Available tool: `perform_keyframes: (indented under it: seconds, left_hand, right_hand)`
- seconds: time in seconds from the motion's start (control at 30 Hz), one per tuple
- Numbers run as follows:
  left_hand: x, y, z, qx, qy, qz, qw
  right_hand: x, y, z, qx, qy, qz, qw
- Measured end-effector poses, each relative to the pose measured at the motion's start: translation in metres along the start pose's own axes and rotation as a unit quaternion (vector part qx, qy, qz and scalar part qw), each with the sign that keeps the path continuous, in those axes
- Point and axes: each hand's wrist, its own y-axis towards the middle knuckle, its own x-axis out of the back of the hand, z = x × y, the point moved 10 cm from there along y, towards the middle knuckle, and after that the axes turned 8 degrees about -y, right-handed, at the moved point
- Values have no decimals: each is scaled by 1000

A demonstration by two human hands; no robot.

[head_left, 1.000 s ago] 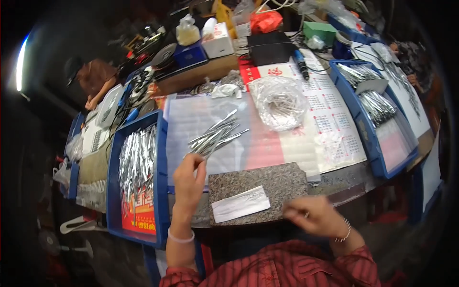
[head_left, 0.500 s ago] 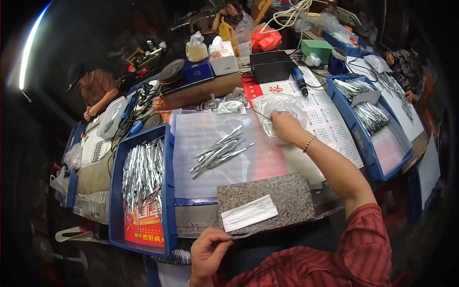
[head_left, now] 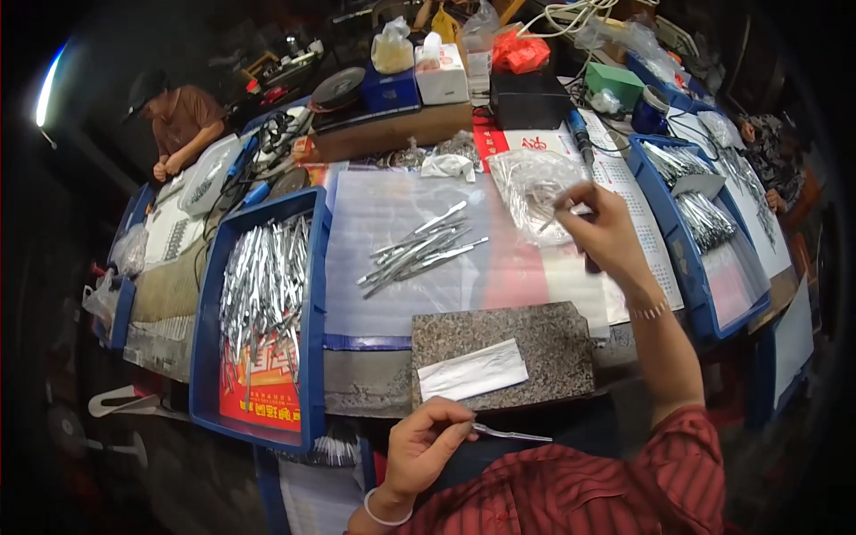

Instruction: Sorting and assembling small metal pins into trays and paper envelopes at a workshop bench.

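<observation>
My left hand (head_left: 432, 446), near the bench's front edge, pinches a slim silver metal tool (head_left: 514, 434) that points right. Just beyond it a speckled stone slab (head_left: 557, 357) carries a folded white cloth or tissue (head_left: 473, 369). My right hand (head_left: 604, 227) is raised over the right side of a crumpled clear plastic bag (head_left: 526, 174). Its fingers are closed around what seems a thin dark rod, mostly hidden by the hand. A loose pile of slim silver metal tools (head_left: 423, 250) lies on a plastic-covered sheet (head_left: 357, 308) left of the bag.
At left stands a blue tray (head_left: 316, 267) with many silver tools; another blue tray (head_left: 700, 267) with bundles stands right. A blue-and-black pen-shaped power tool (head_left: 581, 138) lies on a calendar sheet. Behind are a black box (head_left: 530, 100) and tissue box (head_left: 441, 76). Co-workers sit left and right.
My right hand has lifted off the bag and moved right, turning at the wrist. My left hand has shifted right, and a silver tool now shows in its fingers. The view has shifted slightly.
</observation>
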Motion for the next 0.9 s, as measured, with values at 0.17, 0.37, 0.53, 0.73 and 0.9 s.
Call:
perform_keyframes:
  seconds: [0.17, 0.37, 0.53, 0.73, 0.9]
  left_hand:
    - [-14, 16, 32, 71, -58, -11, 996]
    - [-17, 19, 27, 25, -133, -7, 991]
    - [-11, 15, 24, 15, -104, -28, 994]
    - [-11, 13, 17, -8, -60, -46, 997]
    - [-10, 13, 17, 3, -44, -40, 998]
  right_hand:
    - [-54, -115, 13, -115, 239, 139, 954]
    - [-72, -156, 17, 72, 155, 178, 969]
    - [-66, -167, 33, 132, 47, 209, 968]
    - [-66, -175, 42, 174, 28, 214, 961]
    - [-75, -180, 42, 195, 20, 222, 955]
